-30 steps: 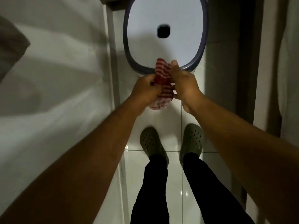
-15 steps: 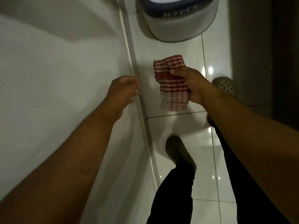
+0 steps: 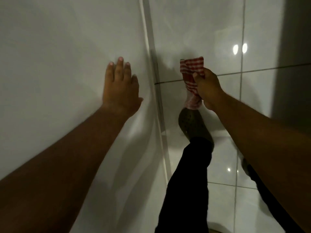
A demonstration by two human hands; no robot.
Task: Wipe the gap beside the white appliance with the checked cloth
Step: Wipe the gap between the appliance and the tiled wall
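The white appliance [image 3: 58,68] fills the left half of the view, a smooth pale surface with a long edge strip [image 3: 151,68] running down its right side. My left hand [image 3: 120,86] lies flat on that surface, fingers spread, holding nothing. The red-and-white checked cloth [image 3: 191,76] hangs bunched over the floor, right of the edge strip and apart from it. My right hand [image 3: 207,88] grips the cloth from its right side. The cloth's lower end dangles just above my left shoe.
Glossy white floor tiles [image 3: 223,165] with dark grout lines run beside the appliance. My own legs in black trousers and a green perforated shoe [image 3: 193,126] stand close to the edge strip. A dark vertical surface [image 3: 294,64] rises at the right.
My view has swung down and left, so the round bin has left the frame. My left hand let go of the cloth and went flat onto the appliance; my right hand keeps the cloth.
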